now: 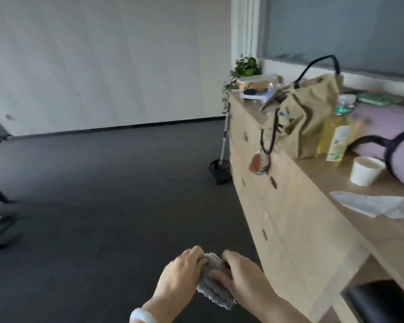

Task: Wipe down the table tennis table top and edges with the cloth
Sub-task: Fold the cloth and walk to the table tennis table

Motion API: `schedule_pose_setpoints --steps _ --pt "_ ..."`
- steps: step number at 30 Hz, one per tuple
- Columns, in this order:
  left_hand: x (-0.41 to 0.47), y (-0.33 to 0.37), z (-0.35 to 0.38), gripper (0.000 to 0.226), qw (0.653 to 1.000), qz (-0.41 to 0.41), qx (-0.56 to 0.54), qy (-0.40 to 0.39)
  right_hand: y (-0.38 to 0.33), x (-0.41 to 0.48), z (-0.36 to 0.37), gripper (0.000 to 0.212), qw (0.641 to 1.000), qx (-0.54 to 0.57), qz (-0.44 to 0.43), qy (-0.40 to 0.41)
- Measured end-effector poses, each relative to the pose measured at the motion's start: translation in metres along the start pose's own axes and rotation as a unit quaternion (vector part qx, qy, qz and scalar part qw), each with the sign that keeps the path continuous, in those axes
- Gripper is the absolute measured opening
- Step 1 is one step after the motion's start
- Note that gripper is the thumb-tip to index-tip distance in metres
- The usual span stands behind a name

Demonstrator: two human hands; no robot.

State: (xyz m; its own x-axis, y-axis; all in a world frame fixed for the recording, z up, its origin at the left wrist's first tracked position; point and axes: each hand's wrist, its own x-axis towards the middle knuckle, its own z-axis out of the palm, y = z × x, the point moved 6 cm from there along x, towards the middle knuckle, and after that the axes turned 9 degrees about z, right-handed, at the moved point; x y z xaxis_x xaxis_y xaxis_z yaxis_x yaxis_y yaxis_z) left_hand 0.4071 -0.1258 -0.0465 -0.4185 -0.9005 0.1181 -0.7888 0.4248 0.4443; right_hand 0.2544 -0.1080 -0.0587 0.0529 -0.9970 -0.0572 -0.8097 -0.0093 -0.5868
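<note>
cloth (pixel 214 284): soft, light, folds easily | left hand (pixel 181 273), right hand (pixel 239 276): both grip its folded edges | table-tennis table: unseen

Both hands are near, low in the middle, close together. The left hand (pixel 181 270) comes in from the near left, and its fingers curl over the top of the cloth (pixel 216 291). The right hand (pixel 241 276) comes in from the near right and grips the same cloth. A white band (pixel 141 317) sits on the left wrist.
</note>
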Motion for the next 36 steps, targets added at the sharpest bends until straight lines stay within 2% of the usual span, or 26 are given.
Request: schedule_pose_setpoints --steps 4,8,14,18,25,28,31,36 --pt "-0.114 -0.135 -0.075 0.021 0.986 -0.129 0.005 0.102 -0.150 0.023 0.114 0.033 0.986 -0.015 -0.129 -0.109" --pt "-0.231 -0.244 -0.145 0.011 0.958 -0.219 -0.010 0.186 -0.294 0.023 0.223 0.022 0.962 -0.058 -0.226 -0.143" --pt "-0.430 -0.378 -0.234 0.022 0.853 -0.396 -0.052 0.337 -0.509 -0.023 0.378 0.017 0.916 -0.031 -0.324 -0.237" --pt "-0.525 -0.453 -0.270 0.027 0.780 -0.474 -0.064 0.403 -0.621 -0.050 0.469 0.011 0.879 -0.044 -0.375 -0.289" --pt "-0.637 -0.609 -0.342 0.035 0.710 -0.537 -0.070 0.450 -0.800 -0.057 0.631 0.008 0.832 -0.058 -0.427 -0.350" --pt "-0.683 -0.669 -0.381 0.038 0.669 -0.561 -0.092 0.479 -0.885 -0.058 0.691 0.009 0.807 -0.068 -0.451 -0.374" --pt "-0.738 -0.734 -0.427 0.045 0.630 -0.559 -0.123 0.524 -0.981 -0.071 0.744 0.011 0.778 -0.067 -0.484 -0.394" --pt "-0.811 -0.816 -0.487 0.060 0.585 -0.537 -0.142 0.591 -1.099 -0.093 0.813 0.012 0.751 -0.074 -0.522 -0.397"
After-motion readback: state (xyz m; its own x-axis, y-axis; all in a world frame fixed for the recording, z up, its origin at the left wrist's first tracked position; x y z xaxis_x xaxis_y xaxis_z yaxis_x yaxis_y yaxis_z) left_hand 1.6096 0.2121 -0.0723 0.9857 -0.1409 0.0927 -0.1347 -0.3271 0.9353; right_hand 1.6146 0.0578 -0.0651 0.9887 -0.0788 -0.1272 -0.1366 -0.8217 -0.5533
